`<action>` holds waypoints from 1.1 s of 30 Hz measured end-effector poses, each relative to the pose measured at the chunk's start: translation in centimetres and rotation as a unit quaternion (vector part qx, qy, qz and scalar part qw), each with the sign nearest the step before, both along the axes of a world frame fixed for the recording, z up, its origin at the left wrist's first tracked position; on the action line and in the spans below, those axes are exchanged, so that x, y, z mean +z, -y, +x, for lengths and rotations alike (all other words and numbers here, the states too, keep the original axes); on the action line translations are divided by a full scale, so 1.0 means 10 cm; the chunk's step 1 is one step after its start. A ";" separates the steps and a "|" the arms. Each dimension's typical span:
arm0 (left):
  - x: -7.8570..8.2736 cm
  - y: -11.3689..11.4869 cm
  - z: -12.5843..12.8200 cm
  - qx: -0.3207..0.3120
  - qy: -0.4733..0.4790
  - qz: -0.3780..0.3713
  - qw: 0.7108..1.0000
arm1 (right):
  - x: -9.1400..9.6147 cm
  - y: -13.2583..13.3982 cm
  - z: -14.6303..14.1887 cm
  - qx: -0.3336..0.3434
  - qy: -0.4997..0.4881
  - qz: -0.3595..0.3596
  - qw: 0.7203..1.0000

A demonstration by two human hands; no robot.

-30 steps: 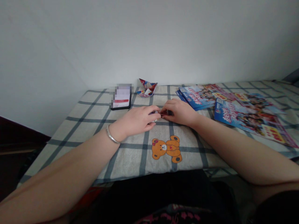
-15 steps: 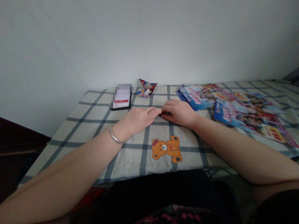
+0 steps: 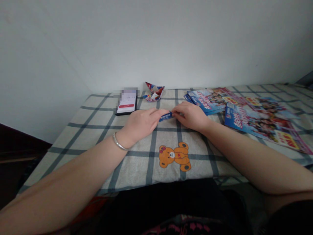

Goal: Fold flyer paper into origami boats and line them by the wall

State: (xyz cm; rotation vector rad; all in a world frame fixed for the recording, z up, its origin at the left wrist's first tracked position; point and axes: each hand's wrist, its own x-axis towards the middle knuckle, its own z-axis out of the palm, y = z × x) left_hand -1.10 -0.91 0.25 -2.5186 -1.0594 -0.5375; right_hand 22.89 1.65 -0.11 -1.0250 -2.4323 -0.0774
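A narrow folded paper strip (image 3: pixel 166 116), blue with white print, lies between my hands just above the checked tablecloth (image 3: pixel 137 156). My left hand (image 3: pixel 144 121), with a silver bangle at the wrist, pinches its left end. The fingers of my right hand (image 3: pixel 189 115) are closed on the other end. Parts of the strip are hidden under my fingers. Beyond my hands stands a folded paper figure (image 3: pixel 155 93) with pointed tips, made of red and blue printed paper.
A phone (image 3: pixel 126 102) with its screen lit lies left of the paper figure. Several printed flyers (image 3: pixel 264 125) are spread on the right side, some stacked. An orange bear print (image 3: pixel 174 156) marks the cloth in front of me. A pale wall (image 3: pixel 156 42) rises behind the table.
My hands have moved slightly apart, and the strip's blue printed face now shows between them. Earlier only a small dark bit of it was visible. The phone, paper figure and flyers stay put.
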 end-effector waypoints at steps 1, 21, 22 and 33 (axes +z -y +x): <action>0.00 0.00 0.00 -0.010 0.000 -0.004 1.000 | 0.00 0.00 0.00 -0.002 -0.006 -0.004 1.000; -0.08 -0.11 0.01 -0.155 0.033 -0.064 0.985 | -0.08 -0.10 -0.02 0.036 -0.055 -0.096 0.993; -0.08 -0.11 0.00 -0.152 0.030 -0.054 0.986 | -0.08 -0.10 -0.03 0.044 -0.054 -0.092 0.993; 0.01 -0.10 0.01 -0.208 -0.047 0.037 0.976 | -0.11 -0.11 -0.02 0.066 -0.059 -0.056 0.994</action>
